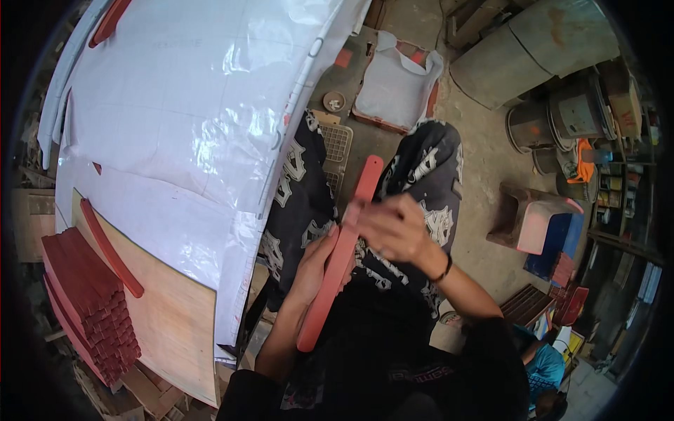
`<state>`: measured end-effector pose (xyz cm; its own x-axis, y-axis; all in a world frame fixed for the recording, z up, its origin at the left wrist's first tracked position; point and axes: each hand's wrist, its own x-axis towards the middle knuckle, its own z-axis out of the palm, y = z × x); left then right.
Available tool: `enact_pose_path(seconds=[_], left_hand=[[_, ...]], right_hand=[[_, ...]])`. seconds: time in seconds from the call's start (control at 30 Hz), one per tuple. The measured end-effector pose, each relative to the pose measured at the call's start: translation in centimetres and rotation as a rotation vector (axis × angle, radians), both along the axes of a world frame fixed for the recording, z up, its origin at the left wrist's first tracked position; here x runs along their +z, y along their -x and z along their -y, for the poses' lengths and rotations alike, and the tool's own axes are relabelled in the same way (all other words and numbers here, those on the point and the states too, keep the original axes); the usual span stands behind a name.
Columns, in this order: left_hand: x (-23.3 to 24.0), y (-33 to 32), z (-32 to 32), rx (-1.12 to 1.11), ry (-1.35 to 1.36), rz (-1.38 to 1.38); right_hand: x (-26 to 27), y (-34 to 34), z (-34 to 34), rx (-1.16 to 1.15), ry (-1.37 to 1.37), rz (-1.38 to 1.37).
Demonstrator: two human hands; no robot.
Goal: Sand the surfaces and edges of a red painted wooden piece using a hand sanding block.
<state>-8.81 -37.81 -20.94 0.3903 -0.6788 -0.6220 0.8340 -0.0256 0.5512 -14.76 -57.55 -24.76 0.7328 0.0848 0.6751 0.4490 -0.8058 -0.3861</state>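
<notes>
My left hand (pixel 314 268) holds a long, red-painted wooden slat (pixel 337 271) with rounded ends and a small hole near its far end. The slat lies slantwise over my lap. My right hand (pixel 395 226) is blurred and bent across the slat's upper half. At its fingertips shows a small pale-pink piece (pixel 352 213), pressed against the slat; its material is too blurred to tell.
Plastic sheeting (pixel 158 116) covers the table at left. A plywood board (pixel 174 321) there bears stacked red slats (pixel 87 273) and one loose curved slat (pixel 111 252). Ahead stand a cloth-lined crate (pixel 392 87) and a small bowl (pixel 334 101). A person (pixel 545 366) is at lower right.
</notes>
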Motion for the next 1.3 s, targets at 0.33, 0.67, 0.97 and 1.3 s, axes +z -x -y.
enact_pose_path(seconds=[0.33, 0.67, 0.97, 1.3], left_hand=[[1.4, -0.5, 1.4, 0.085, -0.145, -0.108], [1.7, -1.3, 1.5, 0.062, -0.104, -0.065], [1.7, -2.0, 2.5, 0.021, -0.132, -0.054], [0.1, -1.6, 2.3, 0.043, -0.139, -0.015]], right_hand=[[-0.3, 1.0, -1.4, 0.077, -0.051, 0.018], [0.2, 2.1, -2.7, 0.124, -0.072, -0.087], [1.1, 2.6, -4.9, 0.075, -0.257, -0.036], [0.1, 2.8, -5.0, 0.023, -0.176, 0.042]])
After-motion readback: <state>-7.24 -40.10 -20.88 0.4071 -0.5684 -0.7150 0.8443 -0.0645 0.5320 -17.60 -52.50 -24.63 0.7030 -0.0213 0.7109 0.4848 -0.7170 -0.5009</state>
